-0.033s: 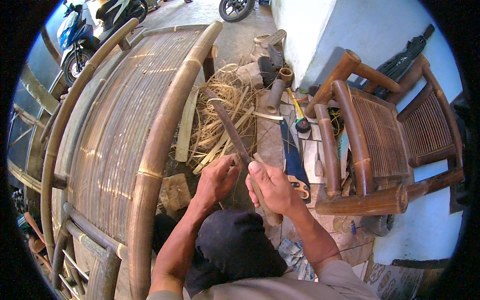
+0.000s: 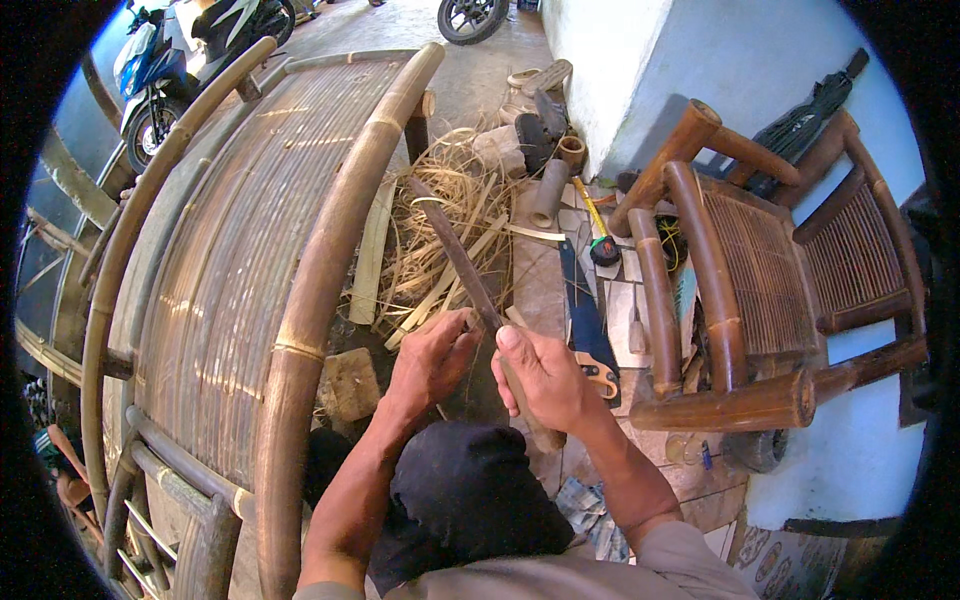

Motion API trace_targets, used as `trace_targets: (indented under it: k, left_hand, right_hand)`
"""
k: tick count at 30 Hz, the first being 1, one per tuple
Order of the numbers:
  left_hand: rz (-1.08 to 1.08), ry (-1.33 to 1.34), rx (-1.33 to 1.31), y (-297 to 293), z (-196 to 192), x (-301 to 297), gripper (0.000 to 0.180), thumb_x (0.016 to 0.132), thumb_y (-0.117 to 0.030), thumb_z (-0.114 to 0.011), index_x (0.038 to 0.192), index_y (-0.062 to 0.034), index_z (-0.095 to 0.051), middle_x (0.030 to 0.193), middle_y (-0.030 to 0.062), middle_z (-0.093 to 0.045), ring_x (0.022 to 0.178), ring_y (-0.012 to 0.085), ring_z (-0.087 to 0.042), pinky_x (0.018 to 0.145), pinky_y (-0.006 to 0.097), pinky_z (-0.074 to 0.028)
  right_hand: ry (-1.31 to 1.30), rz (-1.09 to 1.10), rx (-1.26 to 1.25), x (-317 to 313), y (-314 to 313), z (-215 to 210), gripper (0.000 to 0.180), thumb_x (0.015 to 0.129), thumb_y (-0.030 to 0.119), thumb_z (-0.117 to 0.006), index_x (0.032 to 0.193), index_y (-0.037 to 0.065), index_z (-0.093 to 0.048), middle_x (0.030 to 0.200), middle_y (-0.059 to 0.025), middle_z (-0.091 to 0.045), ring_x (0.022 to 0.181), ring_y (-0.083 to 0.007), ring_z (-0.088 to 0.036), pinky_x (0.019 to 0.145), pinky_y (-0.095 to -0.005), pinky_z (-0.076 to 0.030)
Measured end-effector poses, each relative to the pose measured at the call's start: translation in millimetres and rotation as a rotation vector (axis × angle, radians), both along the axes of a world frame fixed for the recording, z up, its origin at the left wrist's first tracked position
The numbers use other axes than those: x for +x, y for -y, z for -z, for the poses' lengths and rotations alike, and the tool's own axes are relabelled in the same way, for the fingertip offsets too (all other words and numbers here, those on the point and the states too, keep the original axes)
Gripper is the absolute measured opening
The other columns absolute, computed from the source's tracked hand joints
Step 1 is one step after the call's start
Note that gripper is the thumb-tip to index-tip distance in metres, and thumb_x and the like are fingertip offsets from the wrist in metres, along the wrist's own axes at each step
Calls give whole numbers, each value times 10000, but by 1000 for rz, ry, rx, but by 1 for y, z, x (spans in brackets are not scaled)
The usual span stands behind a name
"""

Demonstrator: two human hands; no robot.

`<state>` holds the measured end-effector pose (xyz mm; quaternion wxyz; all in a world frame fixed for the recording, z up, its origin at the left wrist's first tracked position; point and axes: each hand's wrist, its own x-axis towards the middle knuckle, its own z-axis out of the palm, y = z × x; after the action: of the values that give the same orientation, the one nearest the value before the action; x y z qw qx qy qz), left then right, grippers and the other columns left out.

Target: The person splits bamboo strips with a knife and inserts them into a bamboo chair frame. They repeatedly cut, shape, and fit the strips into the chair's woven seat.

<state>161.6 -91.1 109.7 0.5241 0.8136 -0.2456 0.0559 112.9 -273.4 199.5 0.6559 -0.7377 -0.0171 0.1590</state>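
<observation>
My right hand [image 2: 548,378] is wrapped round the wooden handle of a long knife [image 2: 457,255], thumb along its top. The dark blade points forward and left over a heap of bamboo shavings [image 2: 465,185]. A thin pale curl crosses the blade near its tip. Close to the blade's base, my left hand [image 2: 430,362] is closed with its fingers curled in; what it pinches, if anything, is hidden. Beneath the hands is a dark cloth-covered knee [image 2: 470,490]. A flat bamboo slat [image 2: 373,255] lies left of the shavings.
A long bamboo bench [image 2: 225,280] stands at left, a wooden block [image 2: 350,385] beside it. To the right lie a handsaw [image 2: 588,320], a tape measure [image 2: 604,249] and a bamboo tube [image 2: 550,192]. A brown bamboo chair [image 2: 760,270] stands by the wall. Motorbikes [image 2: 155,80] are behind.
</observation>
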Motion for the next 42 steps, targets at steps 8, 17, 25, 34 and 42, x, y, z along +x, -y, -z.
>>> trace_targets:
  k: [8,17,25,34,42]
  left_hand:
    - [-9,-71,113,2,-3,13,302,887,-64,-691,1188,-59,-666,1053,174,-695,978,364,-688,812,405,-551]
    - [-324,721,-14,-1,-150,53,265,842,-6,-626,1095,-44,-694,1054,152,-698,1017,353,-665,926,432,-521]
    - [54,322,639,35,-75,109,271,884,-94,-565,1113,-104,-711,1060,124,-709,1015,345,-680,823,442,-565]
    - [-79,181,500,0,23,94,345,894,-104,-606,1237,-97,-649,1225,170,-645,1149,372,-619,964,453,-517]
    - [-607,-181,-201,-38,-19,2,394,1018,-183,-556,1364,1,-517,1198,172,-592,1063,304,-573,941,395,-457]
  right_hand:
    - [40,3,-132,9,3,7,605,1092,535,-339,809,34,-525,627,-30,-526,534,-128,-556,519,-295,-464]
    - [48,-12,-131,9,1,5,574,1097,519,-340,859,31,-526,624,-24,-514,523,-127,-554,509,-296,-461]
    - [117,-67,-273,12,1,58,545,1108,398,-377,1489,17,-461,641,-63,-549,538,-166,-563,530,-351,-473]
    - [211,-161,-347,16,-20,136,476,1069,342,-446,1409,14,-503,987,-321,-675,945,-527,-653,790,-561,-514]
    - [440,-133,-691,30,-10,88,701,962,395,-614,1533,74,-364,887,-316,-675,870,-482,-691,752,-538,-539]
